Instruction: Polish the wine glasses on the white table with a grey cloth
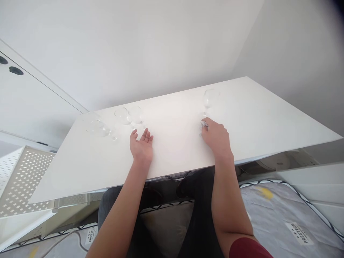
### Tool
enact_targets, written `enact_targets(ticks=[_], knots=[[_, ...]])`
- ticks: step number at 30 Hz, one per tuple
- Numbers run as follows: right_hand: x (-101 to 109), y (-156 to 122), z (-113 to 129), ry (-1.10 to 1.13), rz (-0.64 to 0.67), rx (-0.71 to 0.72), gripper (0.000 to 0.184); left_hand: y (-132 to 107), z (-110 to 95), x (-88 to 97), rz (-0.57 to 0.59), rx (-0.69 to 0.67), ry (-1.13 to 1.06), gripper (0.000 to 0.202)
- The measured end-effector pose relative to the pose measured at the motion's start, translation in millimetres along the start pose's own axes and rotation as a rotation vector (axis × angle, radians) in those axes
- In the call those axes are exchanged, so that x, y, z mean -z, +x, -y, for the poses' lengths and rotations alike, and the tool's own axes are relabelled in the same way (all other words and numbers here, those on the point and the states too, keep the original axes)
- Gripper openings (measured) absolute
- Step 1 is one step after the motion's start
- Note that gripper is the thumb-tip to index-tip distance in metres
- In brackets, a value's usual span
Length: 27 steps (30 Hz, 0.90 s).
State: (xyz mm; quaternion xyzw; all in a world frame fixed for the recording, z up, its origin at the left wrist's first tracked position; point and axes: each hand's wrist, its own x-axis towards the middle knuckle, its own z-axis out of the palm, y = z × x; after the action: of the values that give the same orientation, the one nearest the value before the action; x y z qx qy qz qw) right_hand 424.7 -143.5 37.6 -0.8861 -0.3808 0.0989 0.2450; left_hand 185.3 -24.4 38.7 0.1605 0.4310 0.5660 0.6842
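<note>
My left hand is open and palm up over the white table, its fingers loosely curled with nothing in them. Just beyond those fingertips are two clear stemmed glasses, one glass a little left of the other glass. Farther left is another clear glass; faint outlines beside it are hard to separate. My right hand is closed on a small crumpled white piece that looks like cloth or tissue. Directly beyond it is a single clear stemmed glass; whether the fingers touch its foot is hidden.
A pale wall rises behind the table. At left stands a perforated beige basket, below a white cabinet front with dark round fittings. Grey padded mats cover the floor under and beside my legs.
</note>
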Motion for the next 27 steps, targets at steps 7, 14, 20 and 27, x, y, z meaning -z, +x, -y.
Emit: enact_targets(ticks=[7, 14, 20, 27], knots=[[-2, 0, -1, 0.141, -0.111, 0.027, 0.03, 11, -6, -16.1, 0.173, 0.083, -0.004, 0.045], [-6, 1, -6, 0.333, -0.153, 0.177, 0.011, 17, 3, -52.0, 0.395, -0.032, 0.029, 0.033], [-8, 4, -7, 0.375, -0.133, 0.124, 0.016, 16, 42, -105.3, 0.701, 0.154, 0.173, 0.043], [-3, -4, 4, 0.406, -0.089, 0.216, 0.038, 32, 70, -104.9, 0.841, 0.177, 0.284, 0.024]])
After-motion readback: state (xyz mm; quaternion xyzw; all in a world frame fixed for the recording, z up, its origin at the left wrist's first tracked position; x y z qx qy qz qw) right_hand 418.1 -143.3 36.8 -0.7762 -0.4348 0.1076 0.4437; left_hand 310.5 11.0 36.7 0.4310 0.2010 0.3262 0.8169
